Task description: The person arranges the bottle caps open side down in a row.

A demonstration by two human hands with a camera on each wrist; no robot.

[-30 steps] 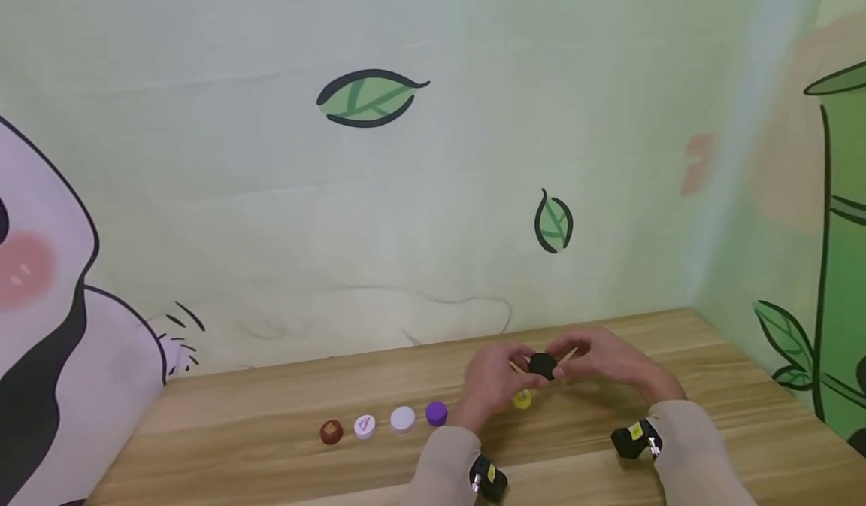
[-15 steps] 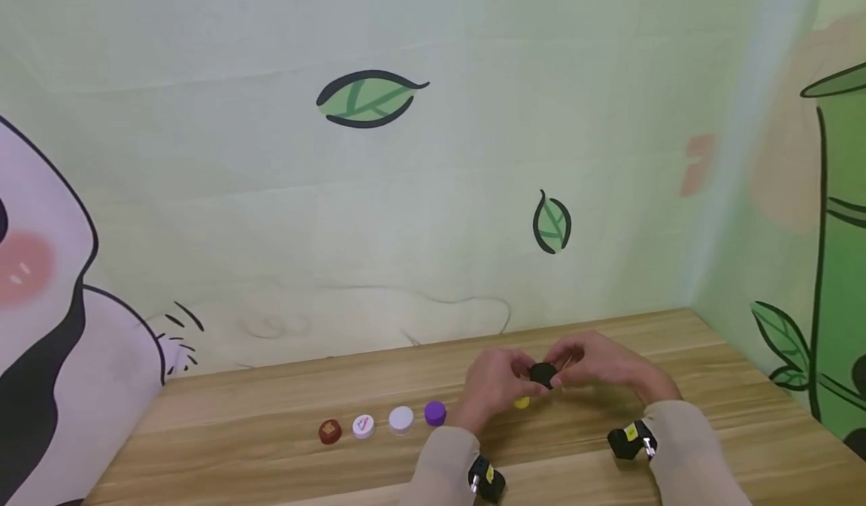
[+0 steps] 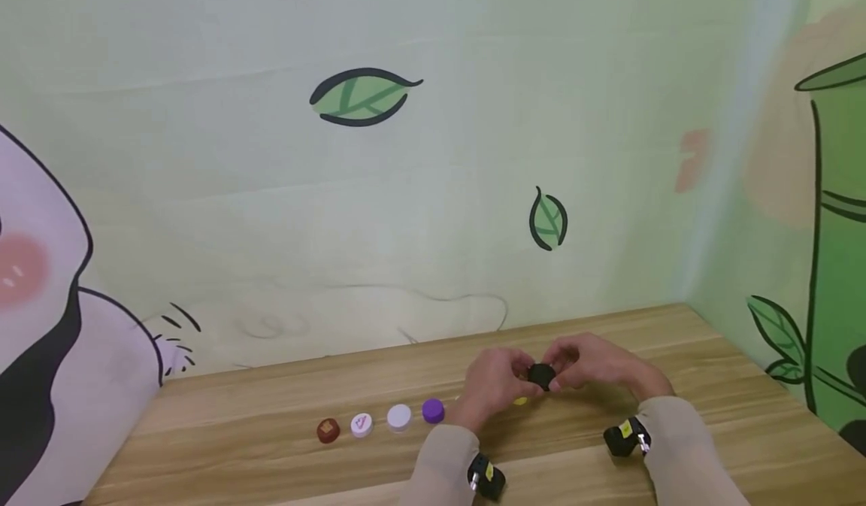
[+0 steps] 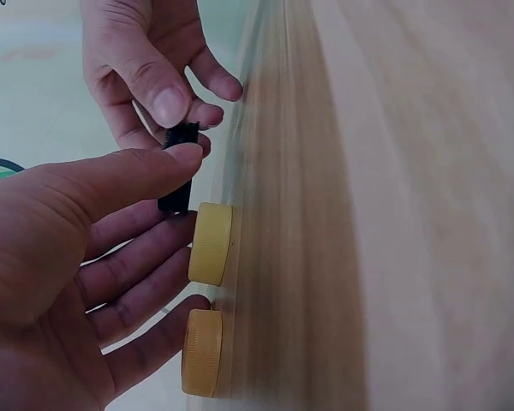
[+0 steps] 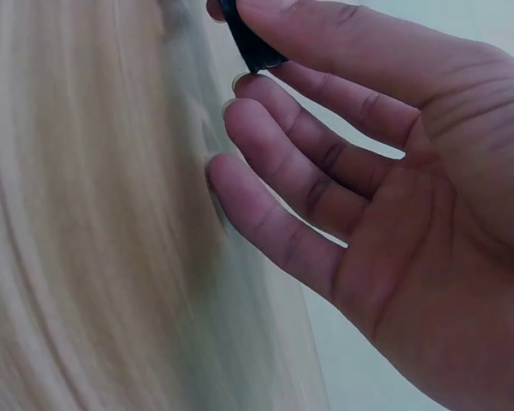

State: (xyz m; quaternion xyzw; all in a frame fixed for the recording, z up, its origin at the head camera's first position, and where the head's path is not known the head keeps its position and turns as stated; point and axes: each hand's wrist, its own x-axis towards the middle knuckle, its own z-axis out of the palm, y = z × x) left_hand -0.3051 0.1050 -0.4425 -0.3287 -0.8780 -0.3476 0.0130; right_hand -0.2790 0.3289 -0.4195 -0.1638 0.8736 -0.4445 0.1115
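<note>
Both hands pinch one black bottle cap (image 3: 541, 376) between them, just over the wooden table. My left hand (image 3: 499, 380) grips its left side with thumb and fingers; in the left wrist view the thumb lies across the black cap (image 4: 178, 190), seen edge-on. My right hand (image 3: 590, 363) pinches the right side, its other fingers spread loosely in the right wrist view. Beneath the left hand, a yellow cap (image 4: 212, 244) and an orange cap (image 4: 203, 353) rest on the table. From the head, the left hand covers most of the yellow one and hides the orange one.
Left of the hands, a row of caps lies on the table (image 3: 271, 468): purple (image 3: 433, 410), plain white (image 3: 399, 417), white with a pink mark (image 3: 361, 425) and reddish brown (image 3: 328, 430). A printed cloth wall (image 3: 440, 153) rises behind the table's back edge.
Both hands have come down slightly with the black cap, and more of the yellow cap is now covered. The head view has shifted a little. Their hold looks the same.
</note>
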